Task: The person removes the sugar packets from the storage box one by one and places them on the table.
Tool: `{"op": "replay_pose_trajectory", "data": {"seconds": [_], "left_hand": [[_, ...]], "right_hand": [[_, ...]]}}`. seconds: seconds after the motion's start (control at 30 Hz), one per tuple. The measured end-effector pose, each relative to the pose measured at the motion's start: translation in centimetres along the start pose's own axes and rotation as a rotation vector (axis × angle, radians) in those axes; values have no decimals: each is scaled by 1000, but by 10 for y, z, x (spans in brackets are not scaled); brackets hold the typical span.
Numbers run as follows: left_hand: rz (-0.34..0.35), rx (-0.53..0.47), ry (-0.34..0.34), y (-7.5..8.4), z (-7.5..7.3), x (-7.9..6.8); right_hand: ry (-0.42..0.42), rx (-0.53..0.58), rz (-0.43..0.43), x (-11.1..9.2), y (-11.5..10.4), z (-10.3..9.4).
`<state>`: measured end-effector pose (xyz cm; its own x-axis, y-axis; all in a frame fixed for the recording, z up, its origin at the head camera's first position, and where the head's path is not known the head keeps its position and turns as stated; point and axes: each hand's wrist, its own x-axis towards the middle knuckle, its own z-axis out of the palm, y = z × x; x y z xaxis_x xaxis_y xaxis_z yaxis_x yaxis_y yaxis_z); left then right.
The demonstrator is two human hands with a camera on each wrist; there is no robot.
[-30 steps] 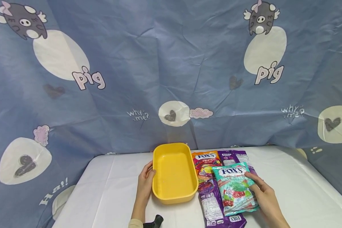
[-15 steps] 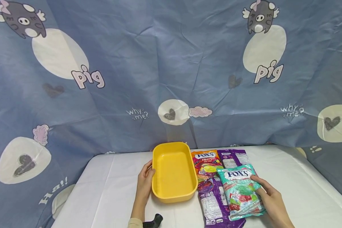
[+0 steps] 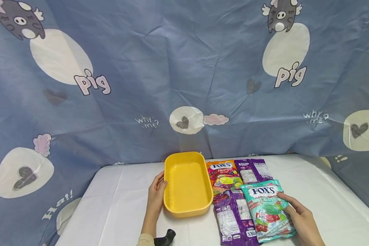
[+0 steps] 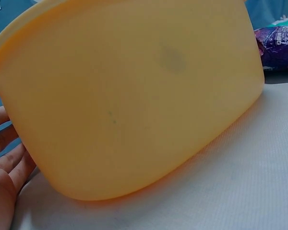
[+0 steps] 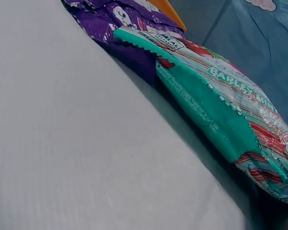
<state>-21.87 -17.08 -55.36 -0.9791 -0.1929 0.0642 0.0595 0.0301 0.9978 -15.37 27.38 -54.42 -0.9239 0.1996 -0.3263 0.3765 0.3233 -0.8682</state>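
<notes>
My left hand (image 3: 156,194) grips the left side of an empty yellow plastic tub (image 3: 189,214), thumb at the rim. In the left wrist view its fingers (image 4: 5,141) show beside the tub's wall (image 4: 134,96). Over to the right, my right hand (image 3: 302,217) holds the right edge of a teal Fox's mint candy bag (image 3: 268,210). The right wrist view has this bag's teal end (image 5: 216,105) close up; the hand is mostly out of that view. A purple candy bag (image 3: 230,218) lies beside the teal one, which overlaps its right part.
An orange Fox's fruits bag (image 3: 222,175) lies against the tub's right side. Another purple bag (image 3: 253,169) is behind the teal bag. The white table (image 3: 120,205) ends at a blue patterned cloth (image 3: 126,85). A black strap (image 3: 165,238) shows at my left wrist.
My right hand has drawn the teal candy bag to the right and slightly nearer, uncovering more of both purple bags. The left hand and tub stay put, with a slight camera tilt.
</notes>
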Motion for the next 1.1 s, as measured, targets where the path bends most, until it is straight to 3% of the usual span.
{"op": "replay_pose_trajectory", "data": {"seconds": [0.17, 0.4, 0.53, 0.67, 0.73, 0.9, 1.1], "left_hand": [[-2, -9, 1, 1, 1, 0], [-12, -15, -4, 2, 2, 1], [-10, -6, -4, 1, 1, 1], [-12, 1, 5, -1, 1, 0], [-13, -1, 1, -2, 2, 0], [-17, -8, -8, -1, 0, -1], [-18, -11, 1, -1, 3, 0]], "right_hand": [[3, -21, 0, -1, 2, -3], [66, -141, -43, -5, 5, -3], [117, -183, -152, -6, 10, 1], [206, -299, -314, -6, 18, 4], [242, -334, -331, -7, 20, 4], [265, -286, -271, -5, 24, 8], [254, -262, -335, -4, 22, 2]]}}
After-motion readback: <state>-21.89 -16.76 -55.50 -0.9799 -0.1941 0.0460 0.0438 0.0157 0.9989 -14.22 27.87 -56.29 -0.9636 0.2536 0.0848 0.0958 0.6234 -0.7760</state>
